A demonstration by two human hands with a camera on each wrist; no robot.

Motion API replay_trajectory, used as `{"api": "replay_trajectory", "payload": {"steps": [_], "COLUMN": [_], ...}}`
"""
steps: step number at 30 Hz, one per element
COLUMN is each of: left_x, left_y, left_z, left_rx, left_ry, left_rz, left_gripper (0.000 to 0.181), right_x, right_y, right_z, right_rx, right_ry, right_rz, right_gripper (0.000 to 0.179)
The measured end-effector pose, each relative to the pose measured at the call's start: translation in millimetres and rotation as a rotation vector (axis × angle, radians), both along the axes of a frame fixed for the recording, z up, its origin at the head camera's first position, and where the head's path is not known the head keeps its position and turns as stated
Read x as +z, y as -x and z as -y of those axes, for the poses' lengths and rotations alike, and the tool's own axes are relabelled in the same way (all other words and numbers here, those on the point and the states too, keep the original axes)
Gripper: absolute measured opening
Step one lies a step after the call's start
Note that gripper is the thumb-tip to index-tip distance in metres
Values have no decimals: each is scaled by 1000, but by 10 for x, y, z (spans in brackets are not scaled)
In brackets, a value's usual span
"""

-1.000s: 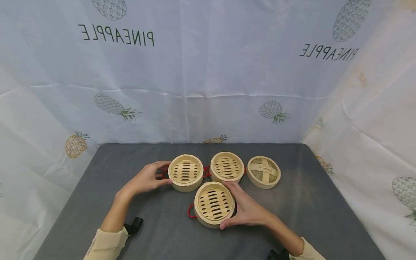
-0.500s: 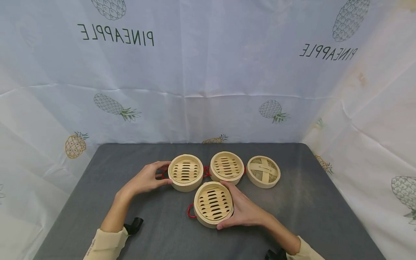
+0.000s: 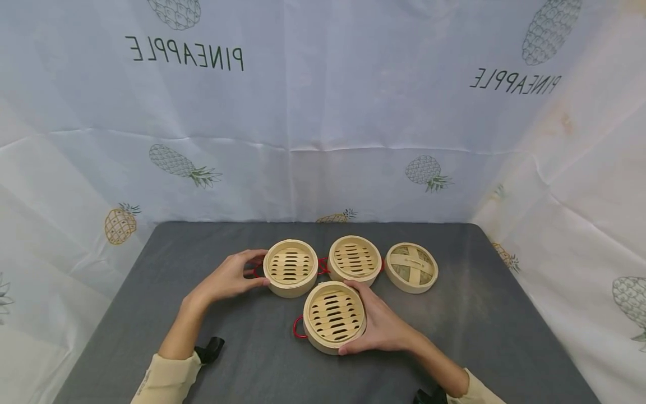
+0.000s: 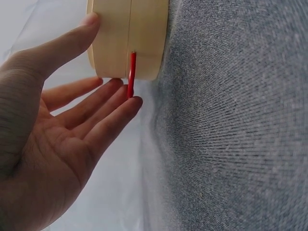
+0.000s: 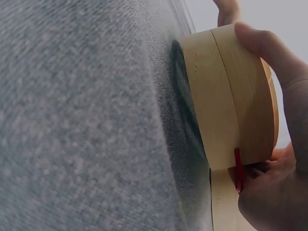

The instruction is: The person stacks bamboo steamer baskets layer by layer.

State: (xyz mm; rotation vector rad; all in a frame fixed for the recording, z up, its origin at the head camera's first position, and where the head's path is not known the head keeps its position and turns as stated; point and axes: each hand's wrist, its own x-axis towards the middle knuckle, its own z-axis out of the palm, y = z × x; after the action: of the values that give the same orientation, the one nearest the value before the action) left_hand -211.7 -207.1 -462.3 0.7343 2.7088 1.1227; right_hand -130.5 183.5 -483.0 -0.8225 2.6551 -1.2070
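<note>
Bamboo steamer baskets with slatted bottoms and red handles stand on the dark table. My left hand (image 3: 233, 276) holds the left basket (image 3: 290, 268) at its left side, thumb tip on its wall (image 4: 113, 38) and fingers by the red handle (image 4: 131, 74). My right hand (image 3: 378, 325) grips the front basket (image 3: 335, 317) from the right, thumb at the near side and fingers round the far side. A dark shadow lies under this basket's wall (image 5: 216, 96) in the right wrist view. Its left handle (image 3: 299, 327) sticks out; the right one (image 5: 238, 171) lies under my palm.
Behind the front basket stands another slatted basket (image 3: 355, 259), close to the left one. To its right lies a round woven bamboo lid (image 3: 411, 267) with crossed strips. The grey table (image 3: 484, 314) ends at a white pineapple-print curtain (image 3: 343, 112).
My right hand has closed in a little more snugly round the front basket. The left hand and the other baskets stay in place, while the head view shifts slightly.
</note>
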Motion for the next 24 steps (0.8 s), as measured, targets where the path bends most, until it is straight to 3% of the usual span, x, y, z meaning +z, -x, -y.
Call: {"api": "replay_trajectory", "payload": {"steps": [16, 24], "left_x": [-43, -49], "left_y": [13, 14], "left_z": [-25, -23], "left_rx": [13, 14], "left_ry": [5, -3], "left_rz": [-18, -14], "left_gripper": [75, 75], "right_x": [119, 195], "right_y": [34, 81], "right_z": [-5, 36], "right_rx": [-5, -10], "right_ry": [33, 59], "right_rz": [-51, -36], "right_gripper": [132, 130]}}
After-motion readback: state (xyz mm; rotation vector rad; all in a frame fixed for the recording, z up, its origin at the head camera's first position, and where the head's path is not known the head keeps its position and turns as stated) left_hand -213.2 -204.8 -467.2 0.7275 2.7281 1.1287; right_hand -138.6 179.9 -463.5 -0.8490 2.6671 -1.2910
